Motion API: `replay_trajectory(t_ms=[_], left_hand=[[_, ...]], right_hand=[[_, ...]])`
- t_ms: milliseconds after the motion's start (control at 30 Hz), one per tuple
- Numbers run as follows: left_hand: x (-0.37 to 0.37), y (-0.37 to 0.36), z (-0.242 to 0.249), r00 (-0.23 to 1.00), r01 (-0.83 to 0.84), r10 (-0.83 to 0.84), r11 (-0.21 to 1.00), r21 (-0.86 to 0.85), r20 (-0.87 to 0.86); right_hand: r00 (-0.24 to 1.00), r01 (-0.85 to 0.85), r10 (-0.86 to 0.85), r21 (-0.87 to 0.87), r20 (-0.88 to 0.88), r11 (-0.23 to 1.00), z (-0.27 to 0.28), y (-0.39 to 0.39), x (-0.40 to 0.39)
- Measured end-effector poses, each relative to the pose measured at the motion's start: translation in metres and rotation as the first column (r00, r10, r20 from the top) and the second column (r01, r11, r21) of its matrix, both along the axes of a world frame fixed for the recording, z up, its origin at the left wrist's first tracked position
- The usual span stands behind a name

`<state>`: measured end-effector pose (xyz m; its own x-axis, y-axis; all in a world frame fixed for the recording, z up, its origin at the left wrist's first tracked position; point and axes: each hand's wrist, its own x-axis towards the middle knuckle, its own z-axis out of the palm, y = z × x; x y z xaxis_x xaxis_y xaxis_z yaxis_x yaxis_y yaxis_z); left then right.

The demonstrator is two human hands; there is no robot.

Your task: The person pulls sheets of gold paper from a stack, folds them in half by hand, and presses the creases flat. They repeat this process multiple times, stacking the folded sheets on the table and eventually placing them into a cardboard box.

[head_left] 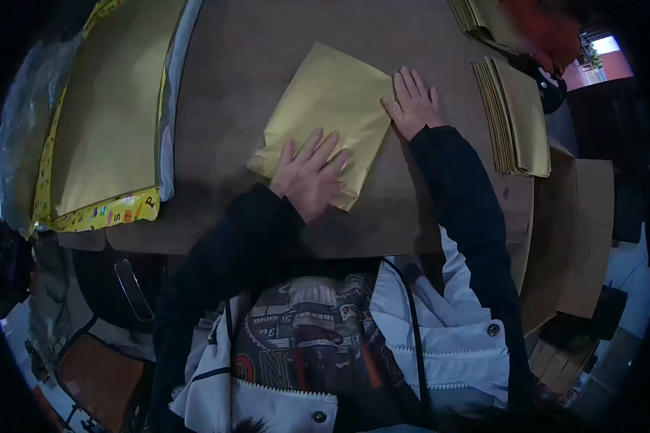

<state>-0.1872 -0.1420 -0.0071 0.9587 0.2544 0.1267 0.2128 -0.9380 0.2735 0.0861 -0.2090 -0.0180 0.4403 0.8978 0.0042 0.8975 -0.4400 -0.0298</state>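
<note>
A folded sheet of gold paper (332, 94), perhaps a bag or an envelope, lies tilted on the brown table (231, 86). My left hand (310, 173) presses flat on its near end with the fingers spread, covering part of the lower edge. At the paper's right edge rests my right hand (414, 105), palm down, fingers stretched out and its thumb side touching the paper. Both hands are open, and neither grips anything.
On the left lies a stack of large gold sheets (115, 108) in yellow printed wrapping (126, 211). A pile of folded gold paper (513, 115) sits at the right edge, with another pile (484, 22) beyond it. A cardboard box (588, 231) stands below on the right.
</note>
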Motion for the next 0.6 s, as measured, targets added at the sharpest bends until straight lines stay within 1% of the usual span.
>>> replay_trajectory(t_ms=[33, 100, 133, 167, 233, 267, 367, 400, 500, 533, 600], left_hand=[[0.000, -0.006, -0.002, 1.000, -0.003, 0.003, 1.000, -0.006, -0.001], [-0.002, -0.014, -0.002, 0.981, 0.191, -0.190, 0.981, 0.016, -0.042], [-0.007, -0.013, 0.003, 0.969, 0.233, -0.230, 0.972, 0.019, -0.087], [-0.009, -0.011, 0.006, 0.969, 0.233, -0.230, 0.972, 0.016, -0.088], [-0.010, -0.008, 0.012, 0.960, 0.259, -0.264, 0.963, -0.071, -0.088], [-0.011, -0.005, 0.016, 0.956, 0.269, -0.282, 0.952, -0.144, -0.084], [-0.011, -0.001, 0.015, 0.954, 0.272, -0.290, 0.943, -0.191, -0.071], [-0.009, -0.005, 0.013, 0.962, 0.249, -0.262, 0.956, -0.154, -0.075], [-0.010, -0.009, 0.012, 0.965, 0.242, -0.256, 0.952, -0.190, -0.053], [-0.010, -0.011, 0.010, 0.966, 0.248, -0.256, 0.958, -0.143, -0.037], [-0.010, -0.013, 0.004, 0.970, 0.239, -0.242, 0.964, -0.116, -0.019]], right_hand=[[1.000, -0.003, 0.003, -0.006, -0.001, 1.000, -0.002, 0.000, 0.002], [0.999, -0.006, 0.007, -0.015, 0.034, 1.000, -0.005, 0.000, 0.003], [0.999, -0.006, 0.006, -0.001, 0.033, 1.000, -0.007, 0.001, 0.003], [0.999, -0.006, 0.006, -0.003, 0.032, 1.000, -0.008, 0.000, 0.004], [1.000, -0.004, 0.004, -0.012, 0.022, 1.000, -0.005, 0.000, 0.004], [1.000, -0.005, 0.005, -0.013, 0.024, 1.000, -0.005, 0.000, 0.005], [0.999, -0.010, 0.011, -0.021, 0.039, 1.000, -0.009, 0.000, 0.006], [0.999, -0.012, 0.012, -0.008, 0.033, 1.000, -0.009, 0.000, 0.006], [1.000, -0.013, 0.013, -0.006, 0.027, 1.000, -0.004, -0.001, 0.004], [1.000, -0.012, 0.012, -0.011, 0.025, 1.000, -0.002, 0.000, 0.002], [1.000, -0.013, 0.013, -0.007, 0.026, 1.000, -0.003, 0.000, 0.002]])
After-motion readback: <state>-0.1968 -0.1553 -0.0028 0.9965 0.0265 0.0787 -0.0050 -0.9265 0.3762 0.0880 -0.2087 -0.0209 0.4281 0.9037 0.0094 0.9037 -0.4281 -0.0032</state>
